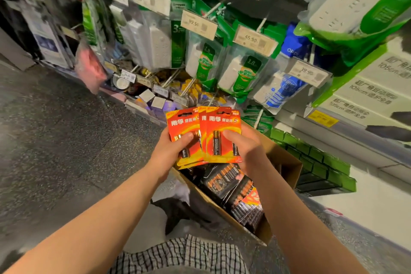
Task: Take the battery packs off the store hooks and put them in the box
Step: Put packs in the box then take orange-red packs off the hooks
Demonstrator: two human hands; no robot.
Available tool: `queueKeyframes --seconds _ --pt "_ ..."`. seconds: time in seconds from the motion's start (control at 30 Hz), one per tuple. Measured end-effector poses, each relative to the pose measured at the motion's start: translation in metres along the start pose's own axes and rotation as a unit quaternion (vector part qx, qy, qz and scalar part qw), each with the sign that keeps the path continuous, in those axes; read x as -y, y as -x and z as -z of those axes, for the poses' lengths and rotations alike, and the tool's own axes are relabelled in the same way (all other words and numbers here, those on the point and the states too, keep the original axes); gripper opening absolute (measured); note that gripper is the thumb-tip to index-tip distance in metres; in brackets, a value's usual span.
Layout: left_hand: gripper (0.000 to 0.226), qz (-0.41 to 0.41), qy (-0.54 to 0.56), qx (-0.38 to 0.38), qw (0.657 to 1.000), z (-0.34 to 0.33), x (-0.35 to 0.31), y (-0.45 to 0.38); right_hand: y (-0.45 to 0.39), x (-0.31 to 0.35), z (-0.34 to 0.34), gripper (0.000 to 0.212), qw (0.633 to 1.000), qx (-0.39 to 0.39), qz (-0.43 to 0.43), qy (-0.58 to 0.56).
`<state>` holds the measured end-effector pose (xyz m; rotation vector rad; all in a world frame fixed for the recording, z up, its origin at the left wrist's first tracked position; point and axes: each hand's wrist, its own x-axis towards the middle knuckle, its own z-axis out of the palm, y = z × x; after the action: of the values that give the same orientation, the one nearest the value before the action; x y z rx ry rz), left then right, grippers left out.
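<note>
Shorts: checked cloth, nearest the camera.
Writing: price tags read 45.90 and 39.90; battery packs carry white Chinese brand characters.
Hands: left hand and right hand each grip fanned battery packs, thumbs pressed on the fronts.
Packs: red-orange cards, black cells, above the cardboard box.
</note>
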<state>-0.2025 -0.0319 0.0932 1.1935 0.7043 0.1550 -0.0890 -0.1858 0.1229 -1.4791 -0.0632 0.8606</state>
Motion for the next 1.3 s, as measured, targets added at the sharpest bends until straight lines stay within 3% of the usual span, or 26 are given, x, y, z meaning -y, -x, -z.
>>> queueKeyframes --seconds 0.23,0.37,0.5,0.9,1.03,1.17,1.23,1.3 --pt "0.098 0.0 0.045 -0.057 0.997 0.044 -0.002 0.004 -0.015 0.004 -0.071 0.009 0.994 0.047 0.003 0.094" --pt "0.075 0.002 0.081 -0.092 0.992 0.077 -0.006 0.005 -0.02 0.005 -0.114 0.012 0.99 0.06 0.022 0.127" --pt "0.094 -0.005 0.111 -0.114 0.987 0.122 -0.016 0.007 -0.027 0.005 -0.167 0.01 0.988 0.086 0.015 0.129" --pt "0.089 -0.06 0.189 -0.11 0.974 0.324 -0.076 0.003 -0.068 -0.001 -0.389 0.026 0.982 0.074 0.066 0.161" --pt "0.117 -0.084 0.186 -0.132 0.97 0.393 -0.097 0.004 -0.076 0.004 -0.463 0.02 0.978 0.079 0.104 0.162" --pt "0.077 -0.111 0.199 -0.162 0.96 0.432 -0.115 0.0 -0.082 0.013 -0.512 0.014 0.969 0.053 0.142 0.193" --pt "0.078 -0.122 0.212 -0.171 0.954 0.443 -0.124 -0.004 -0.086 0.02 -0.529 0.017 0.962 0.06 0.159 0.212" --pt "0.094 -0.132 0.226 -0.177 0.949 0.453 -0.133 -0.009 -0.091 0.026 -0.543 0.023 0.961 0.076 0.163 0.212"
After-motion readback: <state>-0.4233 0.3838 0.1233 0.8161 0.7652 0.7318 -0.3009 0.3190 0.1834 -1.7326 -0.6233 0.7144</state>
